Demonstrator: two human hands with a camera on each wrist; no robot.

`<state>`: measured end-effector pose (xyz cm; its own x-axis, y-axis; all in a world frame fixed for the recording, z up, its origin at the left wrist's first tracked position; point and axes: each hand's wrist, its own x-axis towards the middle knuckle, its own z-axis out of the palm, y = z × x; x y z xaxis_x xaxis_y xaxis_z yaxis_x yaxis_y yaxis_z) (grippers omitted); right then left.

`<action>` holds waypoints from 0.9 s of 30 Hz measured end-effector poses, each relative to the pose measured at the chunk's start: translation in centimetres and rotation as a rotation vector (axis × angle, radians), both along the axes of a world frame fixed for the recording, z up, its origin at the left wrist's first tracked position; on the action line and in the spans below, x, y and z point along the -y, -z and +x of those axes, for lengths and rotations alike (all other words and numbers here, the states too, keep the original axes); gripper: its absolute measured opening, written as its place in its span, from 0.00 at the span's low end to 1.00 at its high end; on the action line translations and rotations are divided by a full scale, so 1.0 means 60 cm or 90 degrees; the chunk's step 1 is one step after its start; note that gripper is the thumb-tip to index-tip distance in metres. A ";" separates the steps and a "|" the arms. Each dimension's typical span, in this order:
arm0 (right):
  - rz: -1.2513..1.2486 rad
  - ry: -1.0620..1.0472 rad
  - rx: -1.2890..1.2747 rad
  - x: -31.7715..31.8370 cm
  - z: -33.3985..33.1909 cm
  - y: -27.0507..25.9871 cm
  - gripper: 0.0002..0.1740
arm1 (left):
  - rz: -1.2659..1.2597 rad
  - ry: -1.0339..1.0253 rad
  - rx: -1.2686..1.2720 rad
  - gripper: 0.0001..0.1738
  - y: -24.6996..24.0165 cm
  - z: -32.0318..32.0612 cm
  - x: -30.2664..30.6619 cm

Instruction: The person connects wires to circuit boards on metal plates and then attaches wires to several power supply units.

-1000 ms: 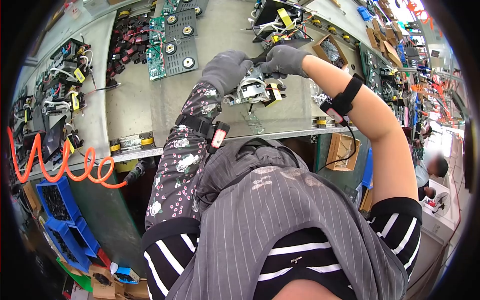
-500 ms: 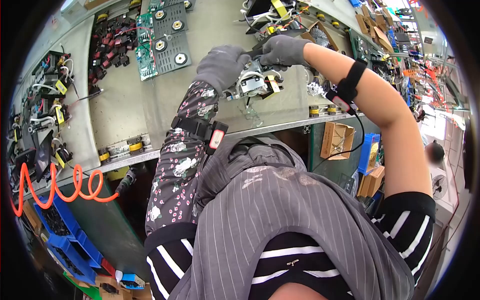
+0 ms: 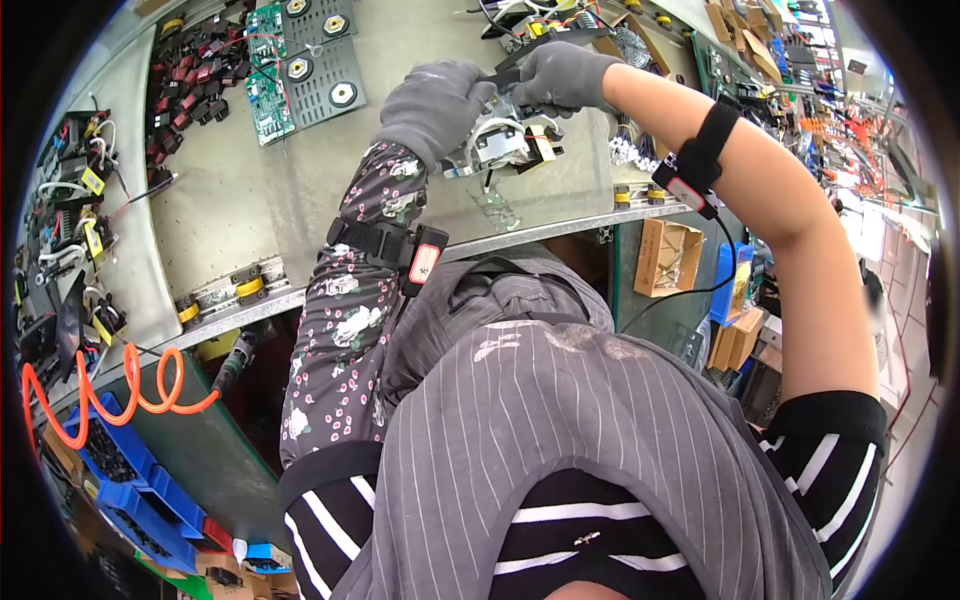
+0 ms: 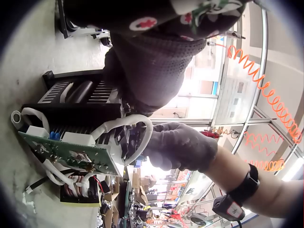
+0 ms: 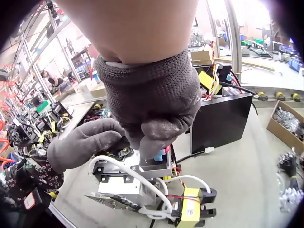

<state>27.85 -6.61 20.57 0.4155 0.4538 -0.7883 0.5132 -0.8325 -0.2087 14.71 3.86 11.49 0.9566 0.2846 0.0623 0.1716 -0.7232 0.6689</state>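
A power-supply assembly [image 3: 497, 143] with a green circuit board [image 4: 71, 153], white wires and a yellow-taped transformer [image 5: 190, 207] stands on the grey bench [image 3: 260, 190]. My grey-gloved left hand [image 3: 432, 98] grips its left side; in the left wrist view the left hand [image 4: 149, 64] curls over its black finned top. My gloved right hand [image 3: 560, 73] comes from the right. Seen from the right wrist, the right hand [image 5: 153, 111] has its fingers curled down, pinching a small grey and blue part on top of the assembly [image 5: 142, 187]. The left hand [image 5: 84, 142] holds beside it.
Green boards on perforated metal plates [image 3: 305, 65] and red and black parts [image 3: 195, 75] lie at the back left. A black case [image 5: 221, 121] stands behind the assembly. An orange coiled hose [image 3: 110, 390], blue bins [image 3: 130, 490] and a cardboard box [image 3: 668, 258] hang below the bench rail [image 3: 560, 230].
Both hands keep their hold on the assembly. The head view has drifted, so hands and assembly sit higher in the frame; the assembly has tilted slightly.
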 end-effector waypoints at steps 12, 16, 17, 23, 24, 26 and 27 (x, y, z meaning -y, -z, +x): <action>0.059 0.052 -0.069 0.012 0.024 0.009 0.12 | -0.039 0.021 -0.040 0.20 -0.014 0.000 -0.009; 0.078 0.121 -0.132 0.026 0.031 0.020 0.11 | -0.026 0.026 -0.054 0.20 -0.009 0.007 -0.002; 0.084 0.108 -0.093 0.024 0.025 0.024 0.11 | -0.026 0.018 -0.032 0.21 -0.005 0.005 -0.002; 0.002 -0.355 0.228 0.002 0.003 0.054 0.15 | -0.034 0.031 -0.156 0.22 -0.031 0.015 0.000; 0.008 -0.466 0.315 0.001 -0.001 0.053 0.15 | -0.031 0.025 -0.207 0.23 -0.036 0.017 -0.001; 0.058 -0.342 0.310 0.007 -0.006 0.047 0.16 | -0.003 0.019 -0.211 0.25 -0.036 0.018 0.001; 0.083 -0.267 0.269 0.015 -0.006 0.040 0.17 | 0.012 0.005 -0.217 0.25 -0.038 0.014 0.005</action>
<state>27.50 -7.51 18.15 0.4453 0.7278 -0.5215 0.8522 -0.5231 -0.0024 15.56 3.55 13.77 0.9256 0.2783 -0.2566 0.3771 -0.7369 0.5610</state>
